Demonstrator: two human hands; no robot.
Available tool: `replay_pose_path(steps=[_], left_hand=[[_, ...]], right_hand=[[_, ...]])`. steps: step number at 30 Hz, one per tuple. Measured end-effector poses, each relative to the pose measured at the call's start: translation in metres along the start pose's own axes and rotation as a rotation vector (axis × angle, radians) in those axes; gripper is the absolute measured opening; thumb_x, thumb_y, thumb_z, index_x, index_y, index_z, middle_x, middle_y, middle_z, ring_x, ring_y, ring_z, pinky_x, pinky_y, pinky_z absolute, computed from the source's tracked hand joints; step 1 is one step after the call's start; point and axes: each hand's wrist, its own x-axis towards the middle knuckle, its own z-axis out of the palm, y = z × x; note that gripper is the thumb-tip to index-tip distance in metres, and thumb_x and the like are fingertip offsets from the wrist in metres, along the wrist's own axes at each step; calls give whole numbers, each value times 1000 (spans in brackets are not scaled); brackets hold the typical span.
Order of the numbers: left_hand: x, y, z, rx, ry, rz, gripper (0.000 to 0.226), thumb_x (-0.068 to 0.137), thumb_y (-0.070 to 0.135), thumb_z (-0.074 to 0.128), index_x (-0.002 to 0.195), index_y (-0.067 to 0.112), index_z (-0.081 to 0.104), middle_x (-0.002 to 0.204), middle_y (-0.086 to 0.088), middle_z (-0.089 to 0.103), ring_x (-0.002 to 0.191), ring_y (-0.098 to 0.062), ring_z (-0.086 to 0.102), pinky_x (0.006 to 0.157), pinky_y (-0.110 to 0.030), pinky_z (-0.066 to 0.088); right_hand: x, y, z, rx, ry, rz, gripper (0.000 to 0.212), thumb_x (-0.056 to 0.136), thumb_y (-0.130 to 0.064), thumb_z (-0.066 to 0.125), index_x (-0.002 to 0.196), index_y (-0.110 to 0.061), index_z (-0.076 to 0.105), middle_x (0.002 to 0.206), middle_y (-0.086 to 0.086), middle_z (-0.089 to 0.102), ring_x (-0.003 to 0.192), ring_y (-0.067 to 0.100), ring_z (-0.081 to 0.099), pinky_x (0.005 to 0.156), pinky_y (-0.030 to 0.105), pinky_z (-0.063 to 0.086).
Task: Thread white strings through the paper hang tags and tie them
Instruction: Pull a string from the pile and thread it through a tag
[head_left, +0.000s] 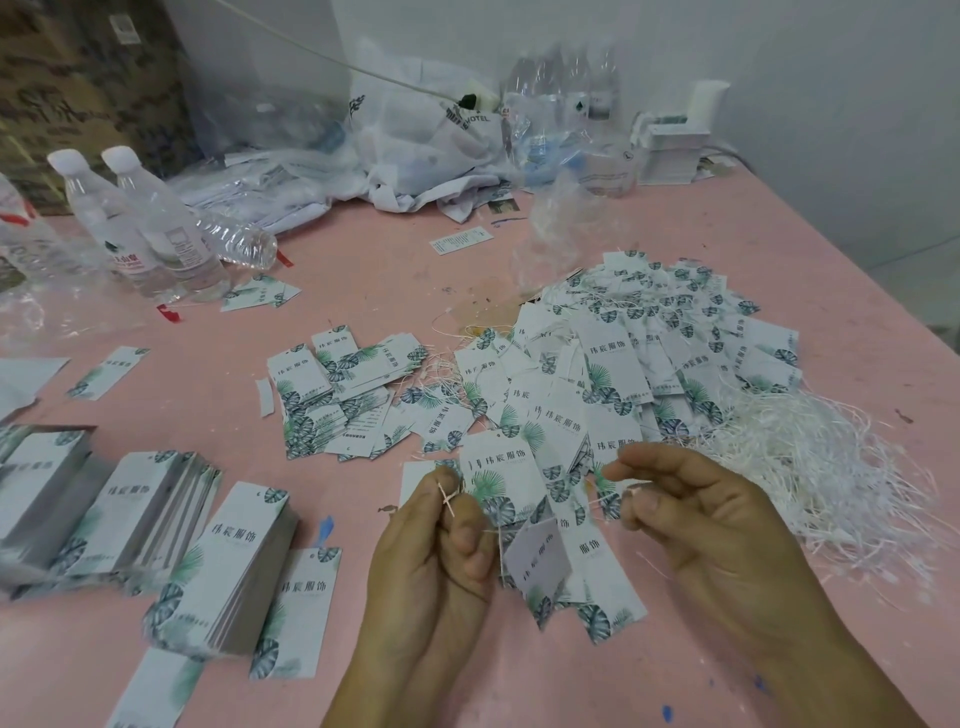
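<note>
Wide pink surface (363, 270) fills the view, and the biggest thing on it is the heap of strung tags (675, 343), sprawled across the right half, leaf prints and loose loops pointing every way. Just right of that and nearer the person lies the tangle of white strings (810, 467), the supply, right beside the right hand. Over on the left sit neat stacks of blank tags (156, 525), long edges running away from the person, with a scattered batch (337, 395) between them and the heap. Far back: water bottles (150, 228), crumpled plastic bags (426, 140), a small white box (675, 150). None of it crowds the work.

Now the centre. Left hand (431, 561) is curled, thumb and forefinger pinching one end of a string (448, 498) that crosses itself at the fingertips. Right hand (711, 530) pinches the other end, fingers bent, out to the right. Between them hangs the hang tag (537, 558), tilted, its hole end up toward the left hand, its long axis dropping down and rightward. The two hands are level and apart, the string running between them; whether the knot is already formed I cannot tell. My read: the tie is the step in hand, and the ends must come together at the left fingertips. Nothing blocks that; only the tags beneath could snag.
</note>
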Motion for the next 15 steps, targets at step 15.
replay_pose_path(steps=[15], left_hand=[[-2, -14, 0, 309, -21, 21, 6, 70, 22, 73, 76, 19, 74, 48, -2, 50, 35, -10, 46, 33, -15, 38]], right_hand=[[-2, 1, 9, 188, -227, 270, 34, 62, -28, 92, 85, -13, 71, 56, 8, 58, 46, 14, 52, 45, 21, 45]])
